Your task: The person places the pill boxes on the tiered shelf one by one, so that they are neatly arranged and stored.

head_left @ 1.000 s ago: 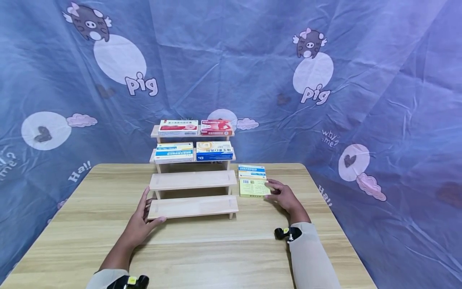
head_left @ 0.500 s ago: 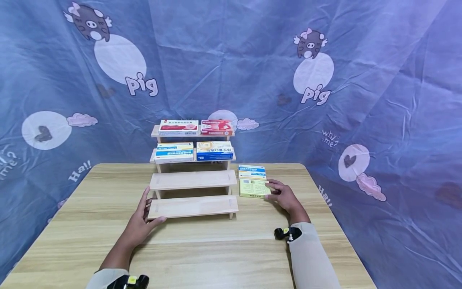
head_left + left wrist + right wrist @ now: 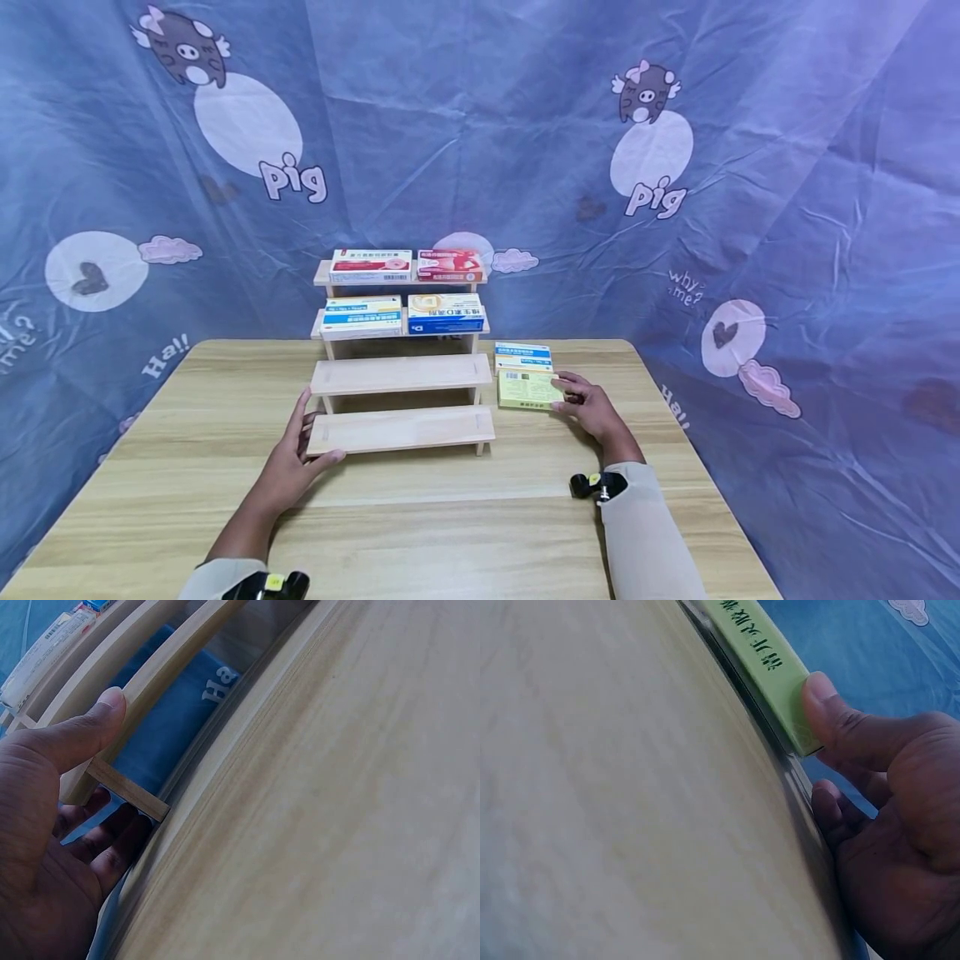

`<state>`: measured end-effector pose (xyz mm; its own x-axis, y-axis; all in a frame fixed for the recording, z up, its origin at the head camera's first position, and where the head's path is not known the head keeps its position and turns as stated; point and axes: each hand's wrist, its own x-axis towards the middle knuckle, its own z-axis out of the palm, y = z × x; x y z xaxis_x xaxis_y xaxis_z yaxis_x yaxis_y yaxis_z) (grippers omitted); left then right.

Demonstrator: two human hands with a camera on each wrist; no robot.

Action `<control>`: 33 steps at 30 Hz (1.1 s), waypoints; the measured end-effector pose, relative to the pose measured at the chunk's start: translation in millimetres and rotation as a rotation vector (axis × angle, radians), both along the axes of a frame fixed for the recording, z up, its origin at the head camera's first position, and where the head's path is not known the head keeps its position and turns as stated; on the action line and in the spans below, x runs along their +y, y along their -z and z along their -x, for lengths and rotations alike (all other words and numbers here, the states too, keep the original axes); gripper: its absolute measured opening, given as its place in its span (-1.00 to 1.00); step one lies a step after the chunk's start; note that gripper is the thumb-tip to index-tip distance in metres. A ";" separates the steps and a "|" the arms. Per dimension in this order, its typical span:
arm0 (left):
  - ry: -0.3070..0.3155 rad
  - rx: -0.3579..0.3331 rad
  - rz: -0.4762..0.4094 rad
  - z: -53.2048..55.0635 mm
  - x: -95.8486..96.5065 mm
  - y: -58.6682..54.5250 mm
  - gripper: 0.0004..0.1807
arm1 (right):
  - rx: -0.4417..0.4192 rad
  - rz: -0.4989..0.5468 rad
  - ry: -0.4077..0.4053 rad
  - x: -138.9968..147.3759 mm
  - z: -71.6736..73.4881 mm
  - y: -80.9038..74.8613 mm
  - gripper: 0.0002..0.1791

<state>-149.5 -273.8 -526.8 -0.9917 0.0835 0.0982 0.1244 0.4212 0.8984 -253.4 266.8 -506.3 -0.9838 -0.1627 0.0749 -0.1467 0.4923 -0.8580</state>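
A stepped wooden display rack with several tiers stands on the table. At its lowest tier my left hand holds the left end, the thumb on the front edge and the fingers bent round the side, close to a small leg. To the right of the rack lies a yellow-green medicine box, printed side up. My right hand pinches that box's right end; in the right wrist view the thumb presses its near corner. A white-and-blue medicine box lies right behind it.
On the top tier sit a red-and-white box and a red box. The tier below bears a blue-striped box and a blue-and-white box. A blue printed cloth hangs behind the wooden table.
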 end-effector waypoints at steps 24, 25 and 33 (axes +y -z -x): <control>0.000 0.018 -0.013 -0.8 0.8 1.7 0.35 | 0.014 0.168 0.088 4.7 6.0 14.3 -0.40; 0.000 0.014 -0.014 -0.9 0.7 1.6 0.36 | 0.013 0.175 0.096 4.8 6.4 14.3 -0.40; 0.000 -0.002 -0.020 0.7 0.9 2.5 0.38 | 0.062 0.269 0.173 4.8 8.3 13.9 -0.43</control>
<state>-150.2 -272.9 -529.4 -0.9918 0.0815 0.0980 0.1227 0.4031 0.9069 -261.7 271.6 -520.1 -0.9873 0.0405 0.1535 -0.1369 0.2714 -0.9527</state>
